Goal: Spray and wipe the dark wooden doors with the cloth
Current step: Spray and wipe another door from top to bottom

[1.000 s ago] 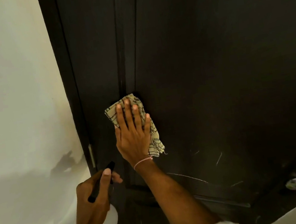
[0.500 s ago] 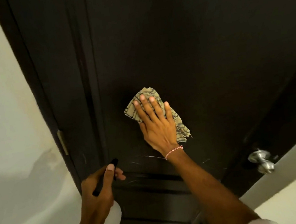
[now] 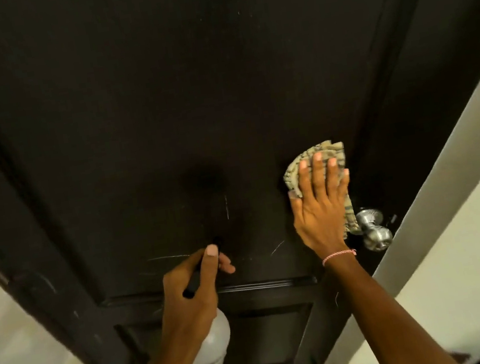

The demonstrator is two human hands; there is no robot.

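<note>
Against the dark wooden door (image 3: 158, 100), beside its round silver knob (image 3: 373, 225), the right hand (image 3: 321, 213) presses flat on the crumpled beige patterned cloth (image 3: 326, 151), seemingly soft and best pinned under the palm, while the left hand (image 3: 192, 288) grips the translucent white spray bottle (image 3: 211, 351).

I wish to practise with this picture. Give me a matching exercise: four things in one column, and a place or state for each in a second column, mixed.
1. cloth
2. spray bottle
3. door knob
4. bracelet

a. silver, at the right edge of the door
b. gripped by the left hand
c. pink, on the right wrist
d. pressed to the door by the right hand

Pairs: 1-d, 2-b, 3-a, 4-c.
</note>
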